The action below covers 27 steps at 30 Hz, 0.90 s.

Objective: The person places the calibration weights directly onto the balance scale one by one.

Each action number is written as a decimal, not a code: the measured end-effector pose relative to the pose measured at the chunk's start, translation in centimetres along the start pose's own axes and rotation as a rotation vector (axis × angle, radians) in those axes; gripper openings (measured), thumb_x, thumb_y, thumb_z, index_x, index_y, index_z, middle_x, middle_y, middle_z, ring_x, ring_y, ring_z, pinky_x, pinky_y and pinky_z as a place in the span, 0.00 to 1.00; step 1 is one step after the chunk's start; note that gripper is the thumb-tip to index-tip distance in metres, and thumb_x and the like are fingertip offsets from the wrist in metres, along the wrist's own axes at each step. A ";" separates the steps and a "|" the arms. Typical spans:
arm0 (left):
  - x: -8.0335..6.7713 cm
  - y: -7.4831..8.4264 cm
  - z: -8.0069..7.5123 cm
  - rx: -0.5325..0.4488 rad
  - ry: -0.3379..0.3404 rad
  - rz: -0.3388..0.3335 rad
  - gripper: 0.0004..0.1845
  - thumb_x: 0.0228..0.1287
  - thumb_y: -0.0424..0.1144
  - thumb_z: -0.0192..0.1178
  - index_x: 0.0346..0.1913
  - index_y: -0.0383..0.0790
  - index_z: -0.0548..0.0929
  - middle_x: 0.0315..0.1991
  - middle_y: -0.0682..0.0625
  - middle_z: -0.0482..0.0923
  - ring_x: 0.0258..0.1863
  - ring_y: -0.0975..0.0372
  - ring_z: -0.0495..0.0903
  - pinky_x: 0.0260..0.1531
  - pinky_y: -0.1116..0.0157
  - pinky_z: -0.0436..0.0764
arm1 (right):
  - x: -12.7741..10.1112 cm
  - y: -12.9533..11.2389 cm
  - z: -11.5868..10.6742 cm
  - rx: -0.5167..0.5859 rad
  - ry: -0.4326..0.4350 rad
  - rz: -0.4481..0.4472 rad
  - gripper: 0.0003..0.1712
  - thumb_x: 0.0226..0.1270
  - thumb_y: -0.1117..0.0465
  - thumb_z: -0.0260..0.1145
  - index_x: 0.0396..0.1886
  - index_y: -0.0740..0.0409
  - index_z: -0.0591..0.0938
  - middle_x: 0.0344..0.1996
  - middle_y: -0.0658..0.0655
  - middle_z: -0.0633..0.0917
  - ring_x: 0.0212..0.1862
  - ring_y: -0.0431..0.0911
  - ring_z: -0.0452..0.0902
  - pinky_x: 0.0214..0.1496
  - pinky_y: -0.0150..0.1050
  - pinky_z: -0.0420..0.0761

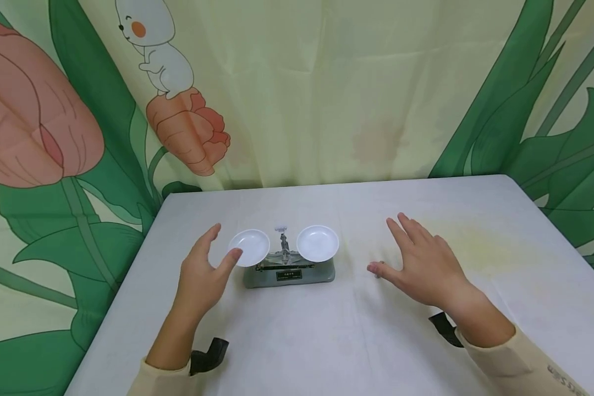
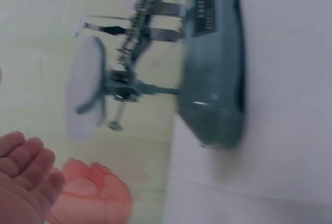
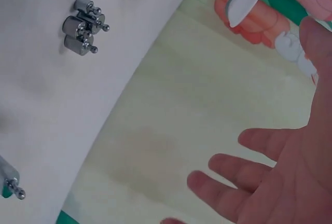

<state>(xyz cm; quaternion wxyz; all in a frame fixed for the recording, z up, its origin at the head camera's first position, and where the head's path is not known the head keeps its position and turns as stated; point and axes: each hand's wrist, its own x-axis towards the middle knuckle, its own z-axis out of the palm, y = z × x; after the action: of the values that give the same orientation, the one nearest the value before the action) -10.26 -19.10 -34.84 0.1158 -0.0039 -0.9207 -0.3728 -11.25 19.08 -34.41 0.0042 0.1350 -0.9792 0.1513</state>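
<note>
A grey-green balance scale [image 1: 289, 273] with two white pans stands mid-table. My left hand [image 1: 225, 242] is open beside the left pan [image 1: 249, 246], its thumb close to the rim; in the left wrist view the fingers [image 2: 26, 175] sit apart from that pan [image 2: 83, 94] and hold nothing. To the right of the scale my right hand [image 1: 383, 247] hovers open with spread fingers [image 3: 249, 182]. A small cluster of metal weights [image 3: 83, 24] lies on the cloth near its thumb, barely visible in the head view.
The table's white cloth [image 1: 297, 341] ends at a flower-printed curtain [image 1: 326, 93] along the far edge. Another small metal weight [image 3: 10, 182] lies apart from the cluster. The right pan [image 1: 318, 242] holds nothing.
</note>
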 end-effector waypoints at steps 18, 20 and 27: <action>-1.1 -6.0 4.2 -0.148 -0.159 -0.188 0.34 0.58 0.35 0.73 0.66 0.32 0.74 0.63 0.38 0.76 0.63 0.46 0.75 0.61 0.52 0.75 | -0.8 1.7 2.7 0.415 0.012 -0.017 0.49 0.65 0.41 0.70 0.76 0.61 0.62 0.70 0.64 0.69 0.64 0.61 0.71 0.59 0.62 0.74; -0.9 -6.0 4.6 -0.132 -0.170 -0.177 0.31 0.57 0.35 0.73 0.64 0.32 0.77 0.60 0.38 0.78 0.61 0.46 0.76 0.59 0.51 0.77 | -0.7 1.8 2.8 0.423 0.011 -0.018 0.48 0.65 0.42 0.70 0.75 0.62 0.63 0.69 0.64 0.70 0.63 0.61 0.72 0.59 0.62 0.74; 0.0 -5.8 5.3 -0.092 -0.198 -0.192 0.26 0.56 0.38 0.73 0.58 0.32 0.81 0.55 0.37 0.81 0.55 0.42 0.80 0.53 0.47 0.80 | -0.1 2.2 3.2 0.421 -0.021 -0.007 0.44 0.67 0.44 0.69 0.73 0.64 0.67 0.66 0.64 0.75 0.63 0.59 0.74 0.61 0.61 0.74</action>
<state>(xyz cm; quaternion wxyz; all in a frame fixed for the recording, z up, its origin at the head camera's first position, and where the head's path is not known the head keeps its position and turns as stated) -11.93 -19.65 -42.46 -0.0122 0.0423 -0.9056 -0.4218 -11.63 20.13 -38.13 -0.0337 0.1378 -0.9254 0.3513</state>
